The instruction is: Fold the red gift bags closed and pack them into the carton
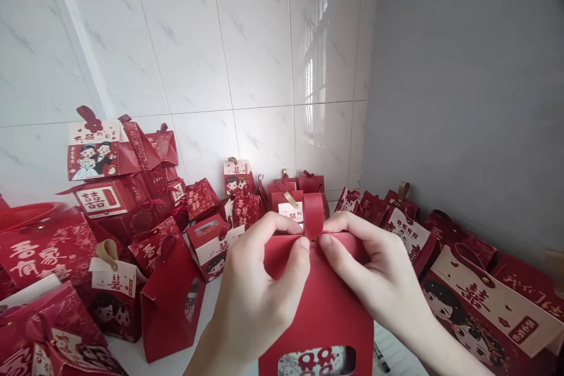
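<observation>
Upright in front of me stands a red gift box with a rounded cut-out window low on its face, showing a printed white and red inside. A red ribbon loop rises from the middle of its top edge. My left hand pinches that edge just left of the loop, thumb in front and fingers behind. On the loop's other side, my right hand grips the same edge with thumb and forefinger. The box's lower part runs out of view.
Stacked decorated boxes stand at the left, beside a dark red box. More boxes line the back, and a large printed box is at the right. A pen lies on the white surface. A tiled wall closes off the back.
</observation>
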Action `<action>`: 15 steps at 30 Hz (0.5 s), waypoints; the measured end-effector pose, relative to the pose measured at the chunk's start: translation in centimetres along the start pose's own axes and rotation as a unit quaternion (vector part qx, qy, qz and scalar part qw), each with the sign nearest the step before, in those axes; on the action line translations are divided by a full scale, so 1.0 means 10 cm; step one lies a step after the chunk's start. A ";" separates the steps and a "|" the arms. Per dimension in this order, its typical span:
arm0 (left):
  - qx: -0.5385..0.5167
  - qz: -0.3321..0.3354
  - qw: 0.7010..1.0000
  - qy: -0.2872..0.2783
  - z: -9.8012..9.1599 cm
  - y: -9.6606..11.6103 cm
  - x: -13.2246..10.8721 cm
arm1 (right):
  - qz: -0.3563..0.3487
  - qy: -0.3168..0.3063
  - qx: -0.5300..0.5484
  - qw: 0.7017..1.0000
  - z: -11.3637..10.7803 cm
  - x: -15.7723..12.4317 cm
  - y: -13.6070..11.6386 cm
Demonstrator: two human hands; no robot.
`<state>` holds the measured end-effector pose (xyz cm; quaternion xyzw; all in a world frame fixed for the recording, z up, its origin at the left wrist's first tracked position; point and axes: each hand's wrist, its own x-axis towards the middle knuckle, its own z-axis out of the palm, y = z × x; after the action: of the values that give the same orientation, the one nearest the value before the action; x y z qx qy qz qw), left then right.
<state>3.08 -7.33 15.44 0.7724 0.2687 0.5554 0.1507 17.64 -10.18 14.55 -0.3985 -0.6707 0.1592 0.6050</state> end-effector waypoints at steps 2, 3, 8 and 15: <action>0.002 0.019 1.000 0.000 0.00 0.01 -0.01 | -0.006 -0.005 0.005 1.000 -0.02 -0.02 -0.01; 0.005 0.026 1.000 -0.002 -0.01 0.02 -0.01 | -0.007 -0.014 0.007 1.000 -0.04 -0.03 -0.02; 0.024 0.052 0.998 -0.036 -0.06 0.04 -0.01 | -0.007 -0.026 0.004 1.000 -0.09 -0.07 -0.05; -0.001 0.053 0.997 -0.061 -0.10 0.06 -0.01 | -0.002 -0.020 -0.016 1.000 -0.08 -0.09 -0.06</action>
<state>2.31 -7.98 16.02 0.8179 0.2171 0.5146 0.1379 18.14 -11.46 14.53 -0.4038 -0.6858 0.1549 0.5853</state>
